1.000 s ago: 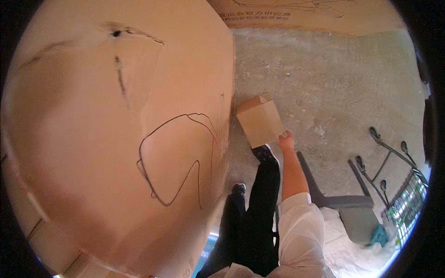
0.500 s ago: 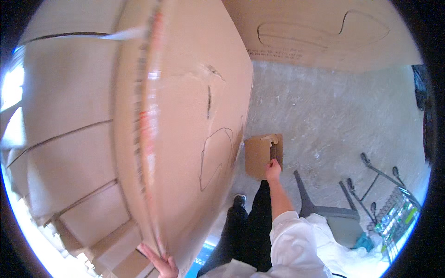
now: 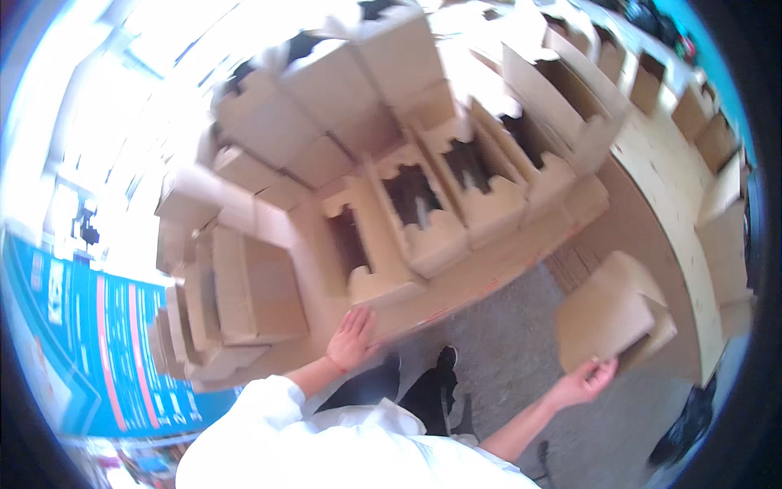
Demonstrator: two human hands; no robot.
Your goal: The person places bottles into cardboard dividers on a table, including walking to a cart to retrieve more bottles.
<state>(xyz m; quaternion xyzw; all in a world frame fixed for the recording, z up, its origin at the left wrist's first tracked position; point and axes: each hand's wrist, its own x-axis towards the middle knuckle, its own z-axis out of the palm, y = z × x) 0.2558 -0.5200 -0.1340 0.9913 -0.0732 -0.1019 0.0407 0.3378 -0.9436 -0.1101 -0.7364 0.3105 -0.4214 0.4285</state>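
Note:
My right hand [image 3: 593, 379] pinches the lower edge of a brown cardboard box [image 3: 607, 314], which hangs tilted over the floor at the right. My left hand [image 3: 353, 338] lies with outstretched fingers at the near edge of a cardboard surface [image 3: 423, 318]. Just beyond its fingertips stands an open cardboard box [image 3: 383, 285], one of a row whose flaps are up and whose insides look dark. What is inside them is too blurred to make out. Left of that hand, several brown cartons [image 3: 269, 289] are packed close together.
Taller stacked cartons [image 3: 326, 106] rise behind the row. A curved-looking pale board [image 3: 676, 212] carries more open boxes along the right. At the left stands a blue printed panel [image 3: 98, 334]. Concrete floor [image 3: 505, 350] shows below, with a black bag-like thing [image 3: 684, 424] at lower right.
The view has swung from the floor and the big carton's side to the rows of boxes on top. The box in my right hand is now higher and farther right.

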